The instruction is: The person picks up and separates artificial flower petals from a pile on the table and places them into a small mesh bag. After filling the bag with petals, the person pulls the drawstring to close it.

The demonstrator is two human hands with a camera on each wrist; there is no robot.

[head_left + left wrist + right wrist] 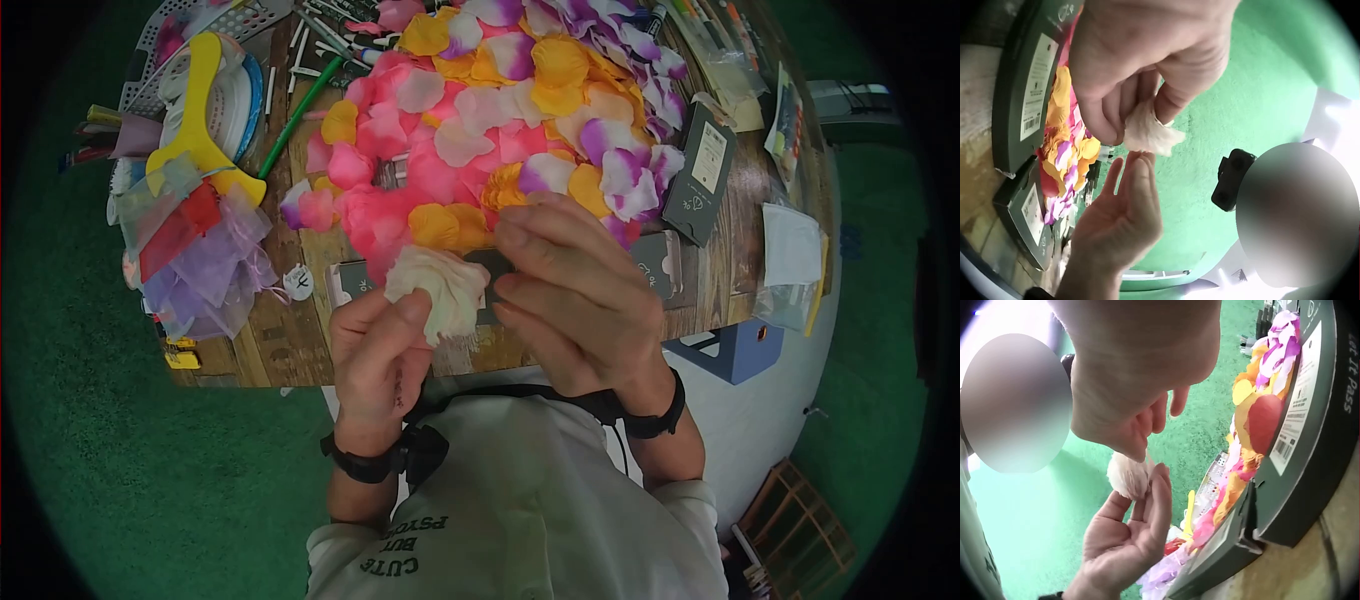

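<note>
A wooden table [275, 345] carries a broad heap of cloth petals [460, 140] in pink, orange, white and purple, and this heap fills its middle. Left of the heap lie a yellow paddle-shaped thing [200, 85] and, nearer the person, a purple mesh pouch [205, 285]. A black box [688, 205] with a white label stands at the heap's right edge, and another black box [655, 262] runs along its near side, partly hidden behind the hands. The right hand [585, 300] is at the near right of the heap, its fingers reaching leftward, and the left hand [380, 350] is at the near left. Between them, in the air at the heap's near side, is a pale cloth bunch [440, 290]. The left thumb and fingers pinch it narrowly, its ruffled folds spreading beyond their tips. The right fingertips come right up to its other side; whether they grip it I cannot tell. Left of the heap, by the pouch, lies a small round white tag [298, 282].
</note>
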